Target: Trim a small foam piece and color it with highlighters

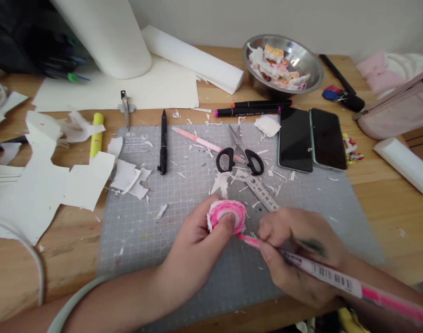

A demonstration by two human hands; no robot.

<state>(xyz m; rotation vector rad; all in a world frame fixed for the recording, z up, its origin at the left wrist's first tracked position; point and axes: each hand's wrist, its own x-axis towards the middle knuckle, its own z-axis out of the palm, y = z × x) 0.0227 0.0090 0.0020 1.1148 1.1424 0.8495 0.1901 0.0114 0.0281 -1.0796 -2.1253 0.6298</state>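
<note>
My left hand (197, 245) pinches a small round white piece coloured pink (226, 213) just above the grey cutting mat (183, 194). The thumb lies across its lower edge. My right hand (294, 249) grips a pink marker (329, 275) like a pencil. Its tip points left and touches the lower right edge of the round piece. Ink stains mark the right hand's side.
Black-handled scissors (241, 155), a steel ruler (263, 190), a black pen (162, 141) and a pink pen (197, 138) lie on the mat among paper scraps. Two phones (311, 138) lie to the right. A steel bowl (282, 64) of coloured pieces stands behind. White cut paper (41, 185) lies left.
</note>
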